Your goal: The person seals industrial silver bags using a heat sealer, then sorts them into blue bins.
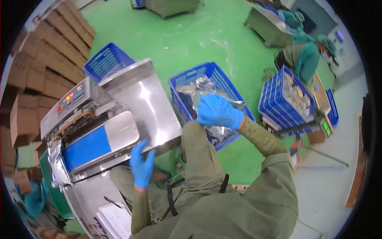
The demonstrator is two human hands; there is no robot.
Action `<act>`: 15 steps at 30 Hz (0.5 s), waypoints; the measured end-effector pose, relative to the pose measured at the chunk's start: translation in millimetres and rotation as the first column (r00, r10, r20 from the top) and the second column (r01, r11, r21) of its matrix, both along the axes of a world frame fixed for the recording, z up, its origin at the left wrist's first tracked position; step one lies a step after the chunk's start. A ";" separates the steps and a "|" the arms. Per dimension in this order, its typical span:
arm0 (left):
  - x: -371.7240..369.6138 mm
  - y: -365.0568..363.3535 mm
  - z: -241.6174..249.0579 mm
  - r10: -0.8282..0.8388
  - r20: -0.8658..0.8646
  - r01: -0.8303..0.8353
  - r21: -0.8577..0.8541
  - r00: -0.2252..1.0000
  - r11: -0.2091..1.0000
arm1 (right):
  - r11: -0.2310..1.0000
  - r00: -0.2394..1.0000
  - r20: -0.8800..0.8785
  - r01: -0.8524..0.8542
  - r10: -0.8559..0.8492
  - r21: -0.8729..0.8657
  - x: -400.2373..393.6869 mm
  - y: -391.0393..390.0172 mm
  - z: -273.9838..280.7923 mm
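My right hand [219,111], in a blue glove, is closed over the near part of a blue plastic crate [191,73]. Shiny silver foil, apparently a pouch [238,104], sticks out on both sides of its fingers. More silver foil pouches [205,83] lie in the crate below. My left hand [142,165], also blue-gloved, hangs beside the near edge of the steel table [157,107] with its fingers apart and nothing in it. Left of it stands a band sealing machine [75,99] with a blue conveyor belt [87,148].
Foil pouches [59,165] hang at the sealer's left end above a green bin [47,187]. A notebook [117,219] and pen [112,202] lie nearby. Cardboard boxes [51,51] stack up at left. A filled blue crate [278,101] and a seated person [306,59] are at right.
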State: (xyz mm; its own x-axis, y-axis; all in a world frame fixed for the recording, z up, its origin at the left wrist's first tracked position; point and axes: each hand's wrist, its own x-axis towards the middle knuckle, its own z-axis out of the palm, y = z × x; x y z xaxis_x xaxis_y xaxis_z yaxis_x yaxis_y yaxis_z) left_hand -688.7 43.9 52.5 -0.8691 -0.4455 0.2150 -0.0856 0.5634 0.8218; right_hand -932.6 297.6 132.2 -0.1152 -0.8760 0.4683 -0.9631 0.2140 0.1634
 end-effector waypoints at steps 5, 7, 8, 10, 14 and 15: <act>-108.5 -28.9 72.7 -0.264 -0.185 0.197 -0.316 0.947 0.928 | 0.787 0.734 -0.363 -0.617 0.574 -0.003 24.0 -92.8 129.6; -129.5 -74.8 81.2 -0.261 -0.277 0.131 -0.411 0.925 0.902 | 0.646 0.610 -0.380 -0.762 0.695 -0.043 43.4 -140.1 160.3; -129.5 -94.2 85.9 -0.265 -0.315 0.099 -0.456 0.911 0.884 | 0.565 0.542 -0.388 -0.823 0.746 -0.061 51.8 -159.7 168.0; -94.4 -131.7 88.6 -0.237 -0.125 0.213 -0.183 0.963 0.960 | 0.512 0.470 -0.514 -0.856 0.717 -0.069 63.2 -192.4 161.3; -29.6 -195.6 -25.0 -0.117 -0.007 0.116 -0.084 0.993 0.990 | 0.713 0.697 0.172 -0.646 0.696 -0.272 63.3 -225.3 116.8; -13.5 -190.8 -21.1 -0.039 -0.048 0.034 -0.106 0.998 0.994 | 0.811 0.653 0.490 -0.526 0.578 -0.256 62.2 -230.4 108.1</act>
State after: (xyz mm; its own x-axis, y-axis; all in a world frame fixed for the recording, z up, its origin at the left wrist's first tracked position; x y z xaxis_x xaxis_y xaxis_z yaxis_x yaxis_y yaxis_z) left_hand -702.2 -146.9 31.4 -0.8712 -0.3864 0.3030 -0.0234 0.6491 0.7604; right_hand -870.4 67.2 240.2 0.1304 -0.8196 0.5579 -0.8304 -0.3977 -0.3903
